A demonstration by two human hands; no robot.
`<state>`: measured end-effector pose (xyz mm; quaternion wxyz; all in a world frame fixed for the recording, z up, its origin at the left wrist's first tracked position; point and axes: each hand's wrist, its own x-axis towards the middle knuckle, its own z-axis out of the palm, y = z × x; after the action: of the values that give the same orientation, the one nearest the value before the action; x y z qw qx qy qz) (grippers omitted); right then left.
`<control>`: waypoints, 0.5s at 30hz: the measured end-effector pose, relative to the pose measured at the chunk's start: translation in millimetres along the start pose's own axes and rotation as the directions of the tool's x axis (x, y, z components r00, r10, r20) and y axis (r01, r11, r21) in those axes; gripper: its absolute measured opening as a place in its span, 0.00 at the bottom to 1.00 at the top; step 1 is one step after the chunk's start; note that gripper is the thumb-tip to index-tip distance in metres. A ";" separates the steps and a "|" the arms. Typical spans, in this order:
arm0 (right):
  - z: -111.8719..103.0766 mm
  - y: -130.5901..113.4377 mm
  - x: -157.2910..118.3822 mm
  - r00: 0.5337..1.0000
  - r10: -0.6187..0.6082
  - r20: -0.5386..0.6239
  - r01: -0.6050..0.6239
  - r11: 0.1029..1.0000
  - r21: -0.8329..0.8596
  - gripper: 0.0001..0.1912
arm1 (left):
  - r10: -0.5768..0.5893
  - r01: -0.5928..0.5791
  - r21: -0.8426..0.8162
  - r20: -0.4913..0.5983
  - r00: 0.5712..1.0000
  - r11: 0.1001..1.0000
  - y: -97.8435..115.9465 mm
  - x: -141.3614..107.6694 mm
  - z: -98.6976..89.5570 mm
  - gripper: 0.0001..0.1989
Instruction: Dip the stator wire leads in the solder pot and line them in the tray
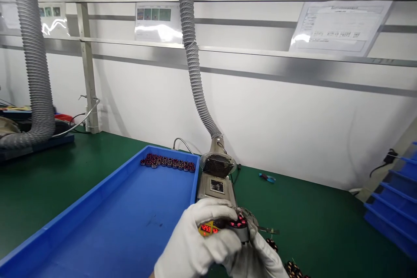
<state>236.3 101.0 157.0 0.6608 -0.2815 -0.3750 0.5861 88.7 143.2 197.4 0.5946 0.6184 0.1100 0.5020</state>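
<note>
My left hand (pixel 202 236), in a white glove, has its thumb and fingers closed on the left side of a small round grey part (pixel 241 231) with red and black pieces on its top. On the other side, my right hand (pixel 260 254), also gloved, grips the same part; its fingers are partly hidden. Right behind my hands stands a metal heating unit (pixel 216 186) with a yellow panel showing red digits (pixel 206 228). A thin metal tool (pixel 269 230) sticks out to the right beside my right hand.
A blue tray (pixel 114 184) at the left holds several small round parts (pixel 167 162) at its far end. More parts (pixel 293 269) lie at lower right. Blue-handled pliers (pixel 267 177) lie behind. Stacked blue trays (pixel 394 202) stand right. A grey hose (pixel 192 52) hangs above the unit.
</note>
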 end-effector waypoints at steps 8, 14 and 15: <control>-5.0 10.3 -2.6 0.999 0.022 0.030 -0.021 0.999 -0.047 0.13 | 0.074 -0.106 -0.108 -0.269 0.960 0.989 -13.6 3.5 -10.1 0.05; -6.1 8.0 -10.6 0.999 0.016 -0.029 -0.017 0.999 -0.040 0.08 | 0.028 -0.036 0.155 0.058 0.998 0.987 12.4 -5.2 -5.4 0.22; -6.7 8.2 -10.6 0.999 0.018 -0.031 -0.019 0.999 -0.039 0.07 | 0.048 -0.059 0.183 0.067 0.997 0.981 14.1 -4.9 -1.1 0.20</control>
<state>236.9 92.2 144.8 0.6552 -0.3068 -0.3738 0.5804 79.1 136.6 206.7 0.5241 0.6889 0.1210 0.4858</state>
